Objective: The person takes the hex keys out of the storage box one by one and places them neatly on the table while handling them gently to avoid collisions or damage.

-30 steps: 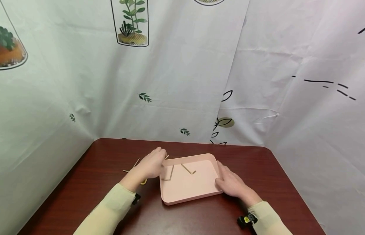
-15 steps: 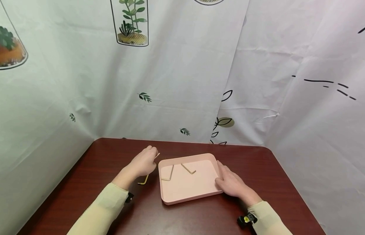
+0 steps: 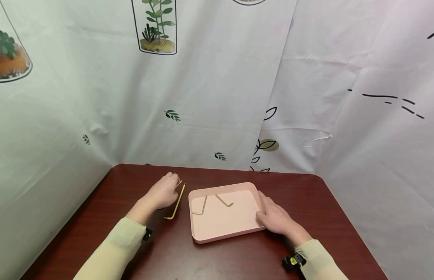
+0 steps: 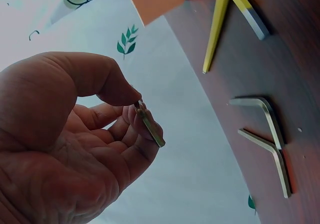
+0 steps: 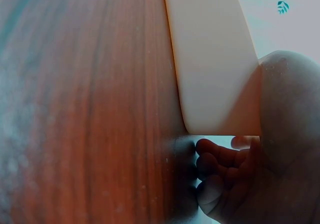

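My left hand (image 3: 162, 193) pinches a small metal hex key (image 4: 151, 127) between thumb and fingers, above the table left of the pink tray (image 3: 223, 229). Just right of that hand lies a yellow hex key (image 3: 178, 202) with a bare metal short end. Two more metal hex keys, one (image 4: 270, 116) near the other (image 4: 276, 159), lie on the table in the left wrist view; the hand hides them from the head view. Inside the tray are two hex keys, one (image 3: 204, 206) at the left and one (image 3: 222, 201) near the back. My right hand (image 3: 276, 217) grips the tray's right wall, thumb on the rim.
A dark red-brown wooden table (image 3: 217, 260) bears everything. White printed cloth (image 3: 210, 97) hangs behind it and along both sides. Each wrist wears a black strap with a small device (image 3: 293, 261).
My left hand has moved left, from the tray's left rim to over the table, still holding a hex key. The yellow hex key has come into full view. Tray and right hand stay put.
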### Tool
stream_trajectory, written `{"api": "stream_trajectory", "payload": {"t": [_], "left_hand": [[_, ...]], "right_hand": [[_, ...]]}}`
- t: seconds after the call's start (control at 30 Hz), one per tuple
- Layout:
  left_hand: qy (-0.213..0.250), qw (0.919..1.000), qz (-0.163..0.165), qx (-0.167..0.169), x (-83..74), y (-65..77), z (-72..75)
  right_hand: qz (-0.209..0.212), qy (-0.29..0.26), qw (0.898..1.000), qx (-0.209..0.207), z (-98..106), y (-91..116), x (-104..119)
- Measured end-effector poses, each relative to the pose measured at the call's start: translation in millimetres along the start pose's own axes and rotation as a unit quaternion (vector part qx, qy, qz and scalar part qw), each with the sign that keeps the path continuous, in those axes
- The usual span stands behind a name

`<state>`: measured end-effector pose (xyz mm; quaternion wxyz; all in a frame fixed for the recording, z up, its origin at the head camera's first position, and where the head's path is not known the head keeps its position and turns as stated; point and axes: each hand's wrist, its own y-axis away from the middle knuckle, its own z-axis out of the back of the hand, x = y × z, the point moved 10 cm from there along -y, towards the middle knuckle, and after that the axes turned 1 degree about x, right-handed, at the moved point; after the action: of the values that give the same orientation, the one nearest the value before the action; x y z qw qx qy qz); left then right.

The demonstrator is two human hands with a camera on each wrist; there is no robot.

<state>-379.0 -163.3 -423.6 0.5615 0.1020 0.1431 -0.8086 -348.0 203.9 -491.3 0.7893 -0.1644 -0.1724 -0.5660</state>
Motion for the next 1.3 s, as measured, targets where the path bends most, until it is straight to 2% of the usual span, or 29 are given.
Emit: {"api": "stream_trajectory", "payload": {"t": [0.53,0.97,1.3], "left_hand": [[0.006,0.9996,0.028,0.003,30.5,1.4,5.2],[0.013,0.9977,0.06,0.027,54.9,1.5,6.0],[0.015,0.997,0.068,0.033,73.2,3.7,2.0]], "right_hand": [[-0.005,0.0,1.0,0.001,0.1,-0.6,1.4],[-0.001,0.001,1.0,-0.002,1.0,-0.4,1.6],[-0.002,-0.002,1.0,-0.001,1.3,0.3,1.9]]}}
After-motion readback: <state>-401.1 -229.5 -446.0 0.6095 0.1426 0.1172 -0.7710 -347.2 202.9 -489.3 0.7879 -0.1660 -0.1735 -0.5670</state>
